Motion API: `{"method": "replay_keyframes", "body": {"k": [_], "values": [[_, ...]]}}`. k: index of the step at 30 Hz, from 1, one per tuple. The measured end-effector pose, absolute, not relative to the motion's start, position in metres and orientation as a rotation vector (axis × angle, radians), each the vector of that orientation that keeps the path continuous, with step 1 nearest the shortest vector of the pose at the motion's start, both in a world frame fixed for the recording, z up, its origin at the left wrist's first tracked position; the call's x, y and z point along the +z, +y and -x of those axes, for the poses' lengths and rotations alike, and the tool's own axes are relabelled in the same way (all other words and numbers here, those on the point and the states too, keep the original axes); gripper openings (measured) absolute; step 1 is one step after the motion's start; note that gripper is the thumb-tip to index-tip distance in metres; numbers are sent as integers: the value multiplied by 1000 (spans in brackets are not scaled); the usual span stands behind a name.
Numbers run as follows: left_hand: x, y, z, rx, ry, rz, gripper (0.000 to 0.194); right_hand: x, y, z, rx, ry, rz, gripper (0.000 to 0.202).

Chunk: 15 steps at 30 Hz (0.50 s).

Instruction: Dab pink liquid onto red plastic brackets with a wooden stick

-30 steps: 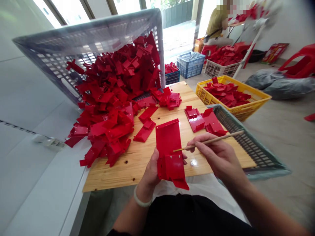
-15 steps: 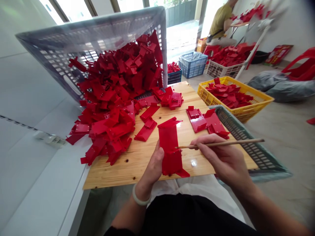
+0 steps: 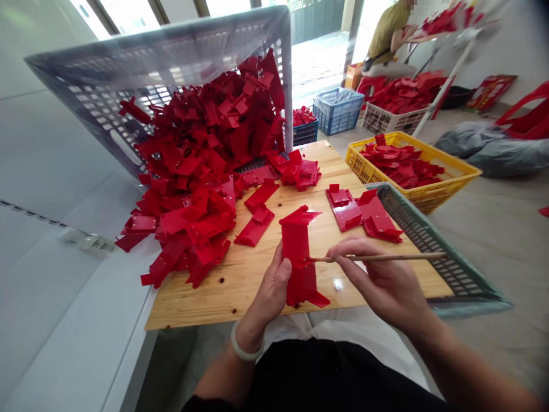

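1. Since the earlier frames, the red plastic part (image 3: 298,260) has been turned from broadside to nearly edge-on, so it now shows a narrower face, and the wooden stick (image 3: 377,257) has dropped from a rising slant to almost level.
2. Left hand (image 3: 271,292): forearm rises from the lower edge of the view, wrist wearing a pale bangle (image 3: 242,347); palm faces right, thumb uppermost.
3. Right hand (image 3: 386,283): forearm enters from the lower right corner; back of the hand faces the camera, knuckles pointing left.
4. No brand, label or writing can be read on any part or basket.
5. Left fingers: closed around the left edge of the red plastic part, holding it upright just above the near edge of the wooden board (image 3: 240,280).
6. Right fingers: pinched shut on the wooden stick near its left end; its tip touches the right face of the part, and its shaft extends right over the grey-green basket (image 3: 446,269).
7. Surroundings: a tipped grey crate (image 3: 171,51) spills a heap of red parts (image 3: 193,171) onto the board; a yellow basket (image 3: 454,177) of parts stands beyond; another person (image 3: 386,40) sits far behind.
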State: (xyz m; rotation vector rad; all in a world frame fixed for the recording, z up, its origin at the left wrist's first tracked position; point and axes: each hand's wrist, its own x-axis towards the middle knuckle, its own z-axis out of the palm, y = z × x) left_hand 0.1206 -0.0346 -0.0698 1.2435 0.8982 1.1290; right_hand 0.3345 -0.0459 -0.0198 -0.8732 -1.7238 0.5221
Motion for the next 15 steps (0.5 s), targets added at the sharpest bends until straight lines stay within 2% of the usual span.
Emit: {"method": "replay_keyframes", "body": {"k": [15], "values": [[-69, -30, -130, 1076, 901, -1161, 68, -29, -44, -343, 547, -1671, 911, 15]]}}
